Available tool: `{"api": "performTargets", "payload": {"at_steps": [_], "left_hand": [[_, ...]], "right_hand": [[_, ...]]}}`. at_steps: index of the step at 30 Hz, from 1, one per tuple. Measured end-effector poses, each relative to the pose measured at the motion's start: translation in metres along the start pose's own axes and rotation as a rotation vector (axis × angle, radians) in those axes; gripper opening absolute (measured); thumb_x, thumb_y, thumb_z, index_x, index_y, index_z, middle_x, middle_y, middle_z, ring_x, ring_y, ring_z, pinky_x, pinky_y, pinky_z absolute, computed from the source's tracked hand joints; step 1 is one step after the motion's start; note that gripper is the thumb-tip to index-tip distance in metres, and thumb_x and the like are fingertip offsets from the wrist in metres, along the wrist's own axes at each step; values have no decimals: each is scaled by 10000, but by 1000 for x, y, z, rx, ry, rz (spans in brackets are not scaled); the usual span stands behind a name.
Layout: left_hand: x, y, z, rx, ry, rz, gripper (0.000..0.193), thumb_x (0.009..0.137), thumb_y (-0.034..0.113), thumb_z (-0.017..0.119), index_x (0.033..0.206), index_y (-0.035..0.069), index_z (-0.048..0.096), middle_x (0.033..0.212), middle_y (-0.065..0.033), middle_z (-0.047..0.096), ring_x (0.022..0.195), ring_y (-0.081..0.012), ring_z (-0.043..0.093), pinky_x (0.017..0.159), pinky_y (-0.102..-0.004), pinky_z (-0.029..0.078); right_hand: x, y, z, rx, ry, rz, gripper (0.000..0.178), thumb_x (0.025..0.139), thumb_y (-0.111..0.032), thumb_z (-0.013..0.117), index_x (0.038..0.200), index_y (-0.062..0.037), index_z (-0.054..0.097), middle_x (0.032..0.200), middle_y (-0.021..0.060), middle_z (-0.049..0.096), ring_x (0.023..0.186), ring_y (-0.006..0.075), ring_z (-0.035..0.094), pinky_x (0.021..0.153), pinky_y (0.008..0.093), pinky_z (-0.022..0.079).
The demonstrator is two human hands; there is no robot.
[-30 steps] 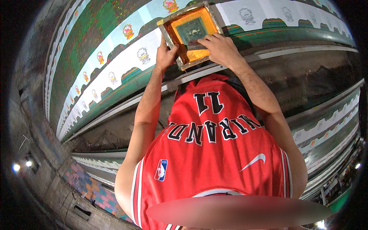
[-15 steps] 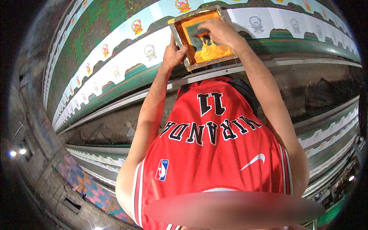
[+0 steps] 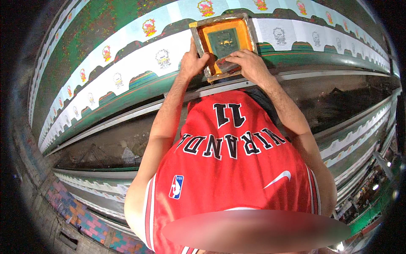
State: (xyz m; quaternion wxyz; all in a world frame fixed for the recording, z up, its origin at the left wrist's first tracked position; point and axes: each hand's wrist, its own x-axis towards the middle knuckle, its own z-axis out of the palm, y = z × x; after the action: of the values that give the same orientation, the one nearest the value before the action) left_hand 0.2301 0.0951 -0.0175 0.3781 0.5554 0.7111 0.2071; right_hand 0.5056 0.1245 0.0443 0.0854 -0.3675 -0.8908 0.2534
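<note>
A wooden screen-printing frame (image 3: 220, 20) lies on the long print table, over a row of white pieces. Its mesh (image 3: 224, 39) has a dark green middle with a small yellowish design, and orange-yellow ink borders it. My left hand (image 3: 193, 62) grips the frame's left side, thumb over the inner edge. Inside the near end, my right hand (image 3: 250, 64) has its fingers closed on a dark reddish squeegee (image 3: 224, 64). The squeegee is partly covered by those fingers, and its lower edge cannot be made out.
White pieces with grey outline emblems (image 3: 163, 58) run left and right of the frame. Beyond them lies a row with red and yellow emblems (image 3: 149, 27). A metal rail (image 3: 114, 117) edges the green table. More tables with similar strips (image 3: 91, 182) stand behind me.
My right hand has come from the far part of the frame to its near end. The pool of yellow ink seen there before no longer shows. My left hand keeps its grip.
</note>
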Motion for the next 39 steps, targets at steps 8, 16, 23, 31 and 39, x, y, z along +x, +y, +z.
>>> {"api": "performTargets", "payload": {"at_steps": [8,16,23,31,39], "left_hand": [[0,10,-1,-19,-50,-4,1098,909,420,691,1725,-30,110,858,-312,772,767,-489,780,743,-550,658],[3,6,4,7,-18,22,1085,910,426,702,1719,-27,139,889,-339,764,830,-509,778,762,-564,644],[2,5,2,12,-50,-5,1096,917,431,712,1730,-10,123,876,-310,774,810,-487,784,739,-557,648],[0,3,1,54,-37,6,1120,936,390,719,1729,-49,61,854,-289,777,778,-455,789,705,-519,644],[19,76,74,108,43,77,1131,940,387,766,1725,-42,74,731,-252,742,664,-440,760,611,-519,613]], "right_hand": [[70,36,-30,-25,15,122,542,910,113,607,1388,-106,739,1327,144,765,1222,369,725,1083,488,581],[87,40,-45,-53,-92,279,480,988,58,646,1410,-150,738,1354,155,751,1211,355,738,1082,474,600],[1,6,-14,-64,71,202,551,865,67,670,1362,-154,758,1321,93,750,1258,321,684,1100,438,571],[-19,7,-7,-23,80,153,588,848,62,665,1398,-135,726,1390,61,707,1301,295,642,1130,417,549],[-72,90,-43,-9,169,141,584,848,53,678,1397,-140,731,1404,51,698,1304,291,634,1140,421,544]]}}
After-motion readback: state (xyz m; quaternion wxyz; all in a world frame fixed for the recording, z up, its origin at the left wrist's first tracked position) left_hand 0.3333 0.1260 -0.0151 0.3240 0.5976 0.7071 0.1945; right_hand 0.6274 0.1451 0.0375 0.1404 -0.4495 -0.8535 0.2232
